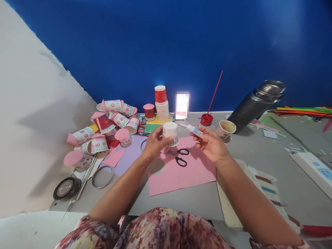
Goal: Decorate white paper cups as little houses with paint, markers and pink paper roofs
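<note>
My left hand (156, 142) is closed around a white paper cup (170, 130) held upside down, with blue windows and flowers drawn on its side. In my right hand (211, 142) is a small white glue tube (194, 130) with a blue label, its nozzle pointing left toward the cup. Below my hands lies a pink paper sheet (183, 178) with a curved cut in its left side. Black-handled scissors (182, 157) rest on that sheet, their blades partly hidden near the cup.
Decorated paper cups (100, 143) with pink tops are heaped at left. Behind stands a cup stack (161, 103) beside a bright, blurred screen (182, 105). At right are a black thermos (252, 107), a used paper cup (226, 128) and a power strip (315, 171). Tape rolls (64, 188) lie front left.
</note>
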Tool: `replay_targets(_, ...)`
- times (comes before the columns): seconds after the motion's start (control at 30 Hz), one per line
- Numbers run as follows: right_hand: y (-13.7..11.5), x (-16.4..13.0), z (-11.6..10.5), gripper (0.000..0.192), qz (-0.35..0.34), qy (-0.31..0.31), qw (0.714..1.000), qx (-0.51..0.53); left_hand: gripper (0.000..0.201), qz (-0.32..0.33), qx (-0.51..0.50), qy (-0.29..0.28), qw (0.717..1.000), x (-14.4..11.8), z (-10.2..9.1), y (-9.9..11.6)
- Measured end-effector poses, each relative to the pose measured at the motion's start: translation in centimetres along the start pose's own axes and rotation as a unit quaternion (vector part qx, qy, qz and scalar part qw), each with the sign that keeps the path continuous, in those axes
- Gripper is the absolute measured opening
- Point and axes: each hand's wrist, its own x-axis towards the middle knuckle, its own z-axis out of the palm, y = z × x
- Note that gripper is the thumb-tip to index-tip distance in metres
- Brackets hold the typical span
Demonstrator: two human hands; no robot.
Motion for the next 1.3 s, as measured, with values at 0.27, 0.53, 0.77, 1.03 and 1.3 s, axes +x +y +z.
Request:
replay_targets(0.27,0.3,1.5,-1.2,0.034,0.006,0.027,0.997,0.076,0.062,0.031,0.312,0.009,0.949,1.6,-0.7,-1.4)
replay_targets(0.53,1.1,1.9,-1.5,0.039,0.023,0.02,0.996,0.082,0.029,0.109,0.503,-0.094,0.852,-1.0,-5.2,-1.6)
replay_targets(0.77,1.5,2.1,-1.5,0.032,0.044,0.001,0.995,0.09,0.007,0.091,0.347,0.002,0.933,-0.3,-5.8,-0.5)
replay_targets(1.03,1.2,1.4,-0.7,0.037,0.058,-0.047,0.993,0.09,0.025,-0.177,-0.161,0.019,0.971,2.1,-3.3,2.0)
replay_targets(1.3,2.3,2.2,0.1,0.032,0.066,-0.009,0.998,0.024,0.013,-0.227,-0.212,-0.005,0.951,3.0,-1.9,0.2)
